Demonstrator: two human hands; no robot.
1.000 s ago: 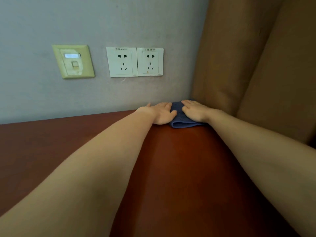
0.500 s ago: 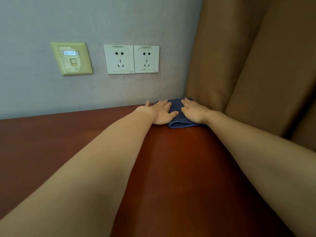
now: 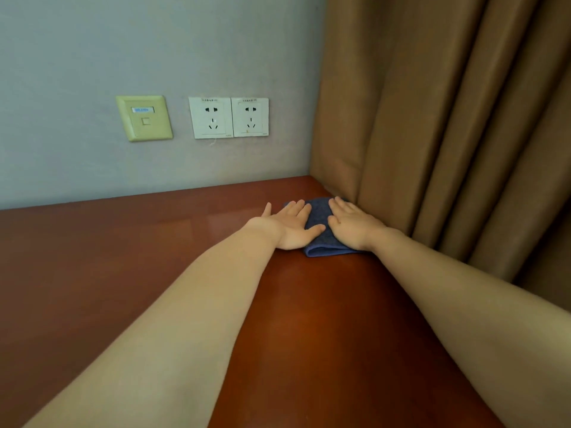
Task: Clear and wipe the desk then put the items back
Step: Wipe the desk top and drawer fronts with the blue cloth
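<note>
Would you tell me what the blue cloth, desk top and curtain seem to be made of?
The blue cloth looks like matte microfibre or terry: textured weave, soft folded edge. The desk top is glossy reddish-brown wood or laminate, as it reflects the wall. The curtain is thick tan fabric with slight sheen, hanging in heavy folds.

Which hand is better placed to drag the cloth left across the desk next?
Probably right: the right hand lies flat, fully on the blue cloth; the left hand covers only its left edge, palm on the desk.
</note>
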